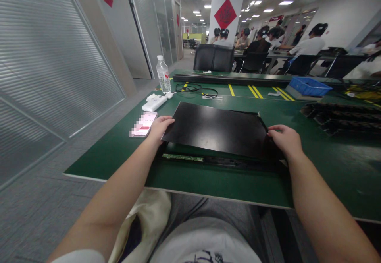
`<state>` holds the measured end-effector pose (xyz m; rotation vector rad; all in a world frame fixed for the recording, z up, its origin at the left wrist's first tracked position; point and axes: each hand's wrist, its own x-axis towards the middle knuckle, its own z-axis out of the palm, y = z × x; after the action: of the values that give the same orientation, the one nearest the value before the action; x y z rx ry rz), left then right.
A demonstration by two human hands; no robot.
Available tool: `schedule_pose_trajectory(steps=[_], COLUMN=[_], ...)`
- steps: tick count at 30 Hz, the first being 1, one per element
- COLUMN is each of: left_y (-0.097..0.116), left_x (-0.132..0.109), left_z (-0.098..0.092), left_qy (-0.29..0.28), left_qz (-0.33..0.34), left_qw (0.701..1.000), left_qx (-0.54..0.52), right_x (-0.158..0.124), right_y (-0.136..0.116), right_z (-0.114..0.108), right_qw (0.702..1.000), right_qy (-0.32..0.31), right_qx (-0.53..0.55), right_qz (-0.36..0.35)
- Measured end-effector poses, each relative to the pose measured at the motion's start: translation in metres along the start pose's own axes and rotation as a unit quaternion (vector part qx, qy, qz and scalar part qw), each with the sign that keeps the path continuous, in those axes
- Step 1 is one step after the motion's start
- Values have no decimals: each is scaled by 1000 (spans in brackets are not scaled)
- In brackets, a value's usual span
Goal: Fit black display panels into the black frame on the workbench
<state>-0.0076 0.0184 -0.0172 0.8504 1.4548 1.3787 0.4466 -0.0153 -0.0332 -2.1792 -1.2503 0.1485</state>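
Note:
A glossy black display panel [220, 130] lies slightly tilted over a black frame [263, 123], whose rim shows at the far right corner. My left hand [161, 129] grips the panel's left edge, thumb on top and fingers hidden underneath. At the right edge my right hand [285, 140] is closed, its thumb and forefinger at the corner where panel and frame rim meet. Whether it also holds the frame I cannot tell. Along the near side, below the panel, runs a green circuit board strip [183, 157] on the black frame.
Left of the panel are a phone [144, 124], a white power bank [154, 103] and a water bottle [163, 74]. A black cable [195, 89] lies behind it. Farther right stand a blue tray [310, 86] and stacked black parts [342, 118]. Several people sit in the background.

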Motion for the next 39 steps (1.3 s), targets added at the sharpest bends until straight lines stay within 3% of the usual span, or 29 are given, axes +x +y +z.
schedule_pose_trajectory(steps=[15,39], left_y=[2,4], left_x=[-2,-7], left_z=[0,2], left_qy=[2,3], left_qz=[0,11], left_qw=[1000,999], left_qx=[8,33], right_x=[-2,-1], right_y=[-1,1], right_z=[-3,-2], right_qw=[997,996], right_qy=[-39,-31], right_qx=[-61,-72], right_qz=[-22,-39])
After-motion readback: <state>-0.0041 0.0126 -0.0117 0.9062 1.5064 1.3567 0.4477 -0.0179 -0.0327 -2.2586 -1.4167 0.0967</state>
